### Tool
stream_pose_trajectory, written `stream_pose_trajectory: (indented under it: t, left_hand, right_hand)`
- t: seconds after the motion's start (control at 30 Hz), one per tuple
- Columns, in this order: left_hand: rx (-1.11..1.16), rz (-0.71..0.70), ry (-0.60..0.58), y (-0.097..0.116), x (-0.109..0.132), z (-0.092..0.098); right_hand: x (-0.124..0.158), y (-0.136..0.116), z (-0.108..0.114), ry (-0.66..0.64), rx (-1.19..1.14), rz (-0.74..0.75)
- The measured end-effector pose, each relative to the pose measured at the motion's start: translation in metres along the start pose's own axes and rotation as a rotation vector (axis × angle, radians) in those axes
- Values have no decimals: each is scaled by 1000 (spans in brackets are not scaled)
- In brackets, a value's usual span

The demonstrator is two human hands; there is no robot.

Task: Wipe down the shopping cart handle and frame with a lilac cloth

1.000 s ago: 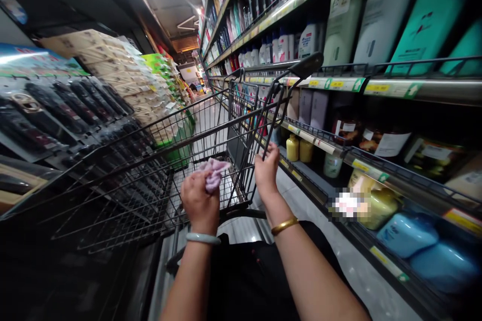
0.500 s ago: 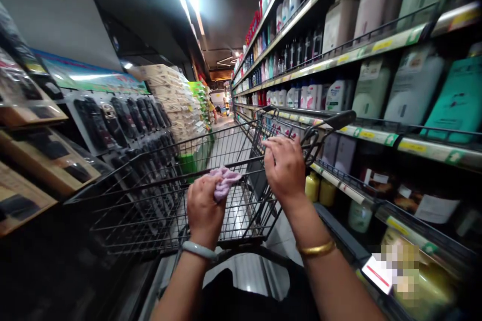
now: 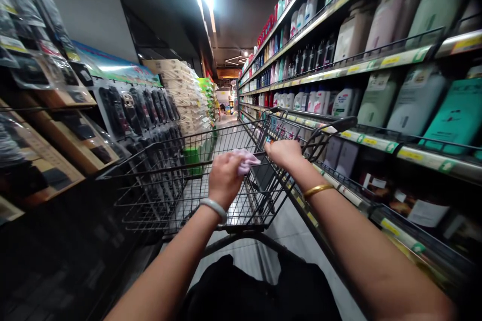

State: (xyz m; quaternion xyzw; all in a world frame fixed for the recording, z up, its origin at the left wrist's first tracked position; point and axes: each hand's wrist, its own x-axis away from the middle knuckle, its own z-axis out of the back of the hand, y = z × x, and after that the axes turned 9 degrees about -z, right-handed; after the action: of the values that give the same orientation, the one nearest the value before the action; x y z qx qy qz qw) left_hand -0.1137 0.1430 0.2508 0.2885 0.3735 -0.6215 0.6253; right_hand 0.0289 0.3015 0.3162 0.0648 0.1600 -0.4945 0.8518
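Note:
A black wire shopping cart [image 3: 158,210] stands in front of me, side-on, with its handle [image 3: 341,121] at the right. My left hand [image 3: 225,174], a pale bangle at its wrist, is closed around a crumpled lilac cloth [image 3: 246,160] at the near rim of the basket. To its right, my right hand [image 3: 286,154] has its fingers curled over the cart's near top rim, close to the handle end; a gold bangle circles that wrist. The fingertips of the right hand are partly hidden. Through the wires, only the floor and the basket's bottom show.
Shelves [image 3: 380,138] of shampoo and lotion bottles line the right side, close to the cart handle. Packaged goods hang on a rack [image 3: 139,110] at the left. Stacked light-coloured packs [image 3: 184,98] stand farther along the aisle floor [image 3: 226,121].
My right hand has gone from lying loosely over the rim to curling round it. The left hand with the cloth has shifted right and up, closer to it. The view has turned slightly left.

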Motion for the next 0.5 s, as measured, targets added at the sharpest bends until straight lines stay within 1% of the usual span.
stream_pose_trajectory:
  t: [0.1, 0.13, 0.2, 0.27, 0.33, 0.4, 0.43, 0.5]
  left_hand:
    - [32, -157, -172, 20, 6, -22]
    - [42, -208, -221, 25, 7, -26]
    - [43, -270, -280, 31, 2, -27]
    - [11, -260, -281, 31, -14, -21]
    - [-35, -211, -252, 30, -34, -13]
    - [-71, -181, -227, 30, -48, -9]
    - [-82, -176, -221, 30, -49, -10]
    - [-89, -189, -232, 31, -41, -15]
  right_hand:
    - [-1, 1, 1, 18, 6, -3]
    - [-1, 1, 0, 17, 5, -4]
    - [-3, 2, 0, 18, 2, -12]
    - [-4, 3, -2, 31, -2, -18]
    - [-4, 3, -4, 48, -1, -13]
    - [-4, 3, -7, 64, 1, -10]
    - [-4, 3, -7, 71, 1, -11]
    - [-3, 4, -8, 97, -3, -14]
